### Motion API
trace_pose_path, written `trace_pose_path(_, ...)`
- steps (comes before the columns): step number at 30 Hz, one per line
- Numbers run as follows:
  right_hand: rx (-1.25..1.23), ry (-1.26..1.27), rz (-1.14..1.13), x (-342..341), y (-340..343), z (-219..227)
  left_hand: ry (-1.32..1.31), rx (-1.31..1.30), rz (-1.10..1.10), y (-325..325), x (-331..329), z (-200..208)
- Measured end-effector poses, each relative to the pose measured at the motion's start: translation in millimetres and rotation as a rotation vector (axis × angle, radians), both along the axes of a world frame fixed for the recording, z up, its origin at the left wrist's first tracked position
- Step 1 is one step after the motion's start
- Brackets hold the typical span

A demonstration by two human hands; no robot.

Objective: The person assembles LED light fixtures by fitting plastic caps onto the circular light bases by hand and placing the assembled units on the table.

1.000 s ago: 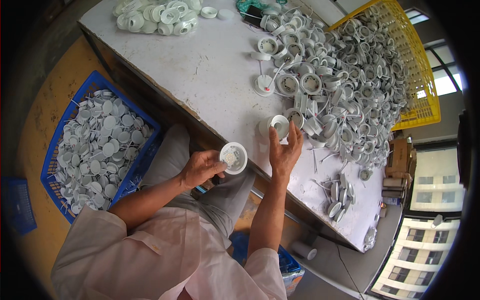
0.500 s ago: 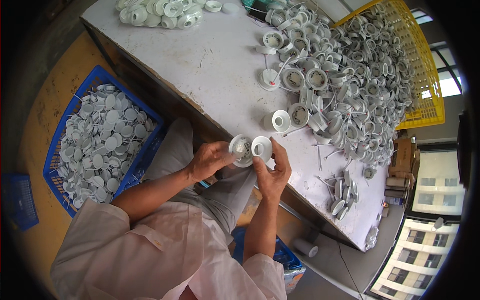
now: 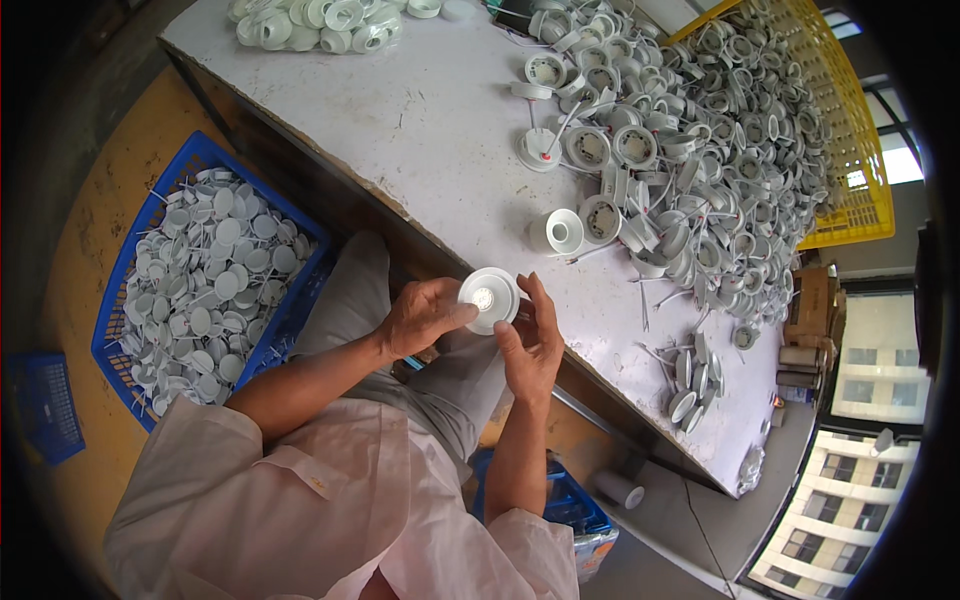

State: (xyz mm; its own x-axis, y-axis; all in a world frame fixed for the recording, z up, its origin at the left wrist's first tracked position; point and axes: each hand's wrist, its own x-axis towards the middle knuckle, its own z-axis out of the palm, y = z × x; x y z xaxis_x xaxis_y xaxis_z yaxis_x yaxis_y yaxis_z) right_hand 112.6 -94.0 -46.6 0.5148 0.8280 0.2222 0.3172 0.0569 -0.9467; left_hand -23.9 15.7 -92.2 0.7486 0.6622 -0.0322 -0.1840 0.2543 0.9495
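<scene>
Over the table's near edge I hold a white reflector cup [image 3: 489, 288] together with a round lamp housing, which is mostly hidden under it. The cup's central hole shows the pale disc of the housing. My left hand [image 3: 425, 318] grips the left rim, its thumb at the lower edge. My right hand [image 3: 532, 350] is closed round the right side, thumb on the lower rim and fingertips at the far side. Just beyond, another white cup [image 3: 541, 234] lies on the table beside a lamp housing [image 3: 601, 219] with a dark inner ring.
A large heap of wired lamp housings [image 3: 720, 170] spills from a yellow basket [image 3: 870, 200] on the white table [image 3: 400, 140]. Bagged white cups [image 3: 300, 30] lie at the far left. A blue basket [image 3: 110, 300] of white discs stands left, and several housings [image 3: 693, 385] lie front right.
The housing and the cup were side by side, one in each hand. Now the cup sits over the housing, and my right hand has moved left to it.
</scene>
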Motion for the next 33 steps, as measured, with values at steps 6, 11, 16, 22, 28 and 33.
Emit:
trace_pose_path(6, -0.097, 0.319, -0.14, -1.8, -4.1, -21.0, 0.154, 0.032, -0.011, -3.4, -0.1, 7.9)
trace_pose_path(11, -0.101, 0.213, -0.202, -10.5, -1.4, -25.7, 0.222, 0.172, 0.027, -3.9, 1.3, 8.8)
trace_pose_path(16, -0.149, 0.185, -0.248, -14.3, -0.4, -29.7, 0.277, 0.163, 0.064, -5.8, 2.9, 11.8)
trace_pose_path(22, -0.149, 0.201, -0.261, -16.7, 1.4, -27.3, 0.286, 0.207, 0.082, -4.7, 4.8, 9.9)
trace_pose_path(28, -0.152, 0.171, -0.269, -9.4, -3.3, -30.5, 0.303, 0.055, -0.071, -2.1, 5.6, 3.4)
trace_pose_path(33, -0.051, 0.147, -0.21, 2.5, -15.1, -16.2, 0.197, 0.141, -0.24, 3.5, 10.5, 5.0)
